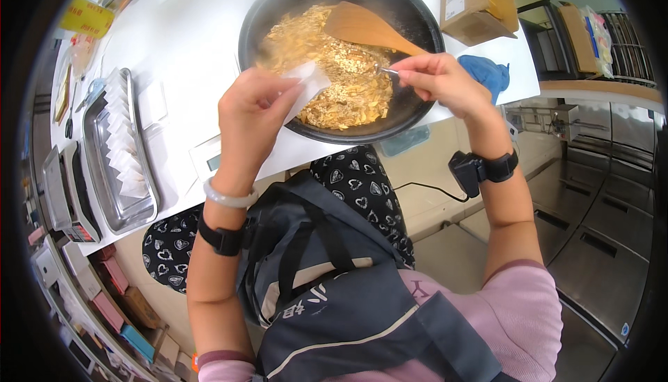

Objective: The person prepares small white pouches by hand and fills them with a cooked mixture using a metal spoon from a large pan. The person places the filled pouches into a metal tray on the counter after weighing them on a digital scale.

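A large dark pan (422, 100) holds a steaming, golden-brown mix of dry flakes and shreds (351, 97). Over its near left rim, my left hand (254, 107) pinches a small white paper bag (307, 79) between thumb and fingers. My right hand (442, 83) is closed on the thin handle of a small metal spoon (387, 71), held above the mix; flakes cover or hide its bowl. A wooden spatula (365, 27) lies in the pan with its handle toward my right hand.
To the left, a metal tray (149, 194) holds a row of white paper bags (122, 138), beside a scale (69, 194) and scissors (69, 127). An open cardboard box (476, 6) and a blue cloth (487, 76) stand right of the pan. Steel drawers (584, 208) line the right side.
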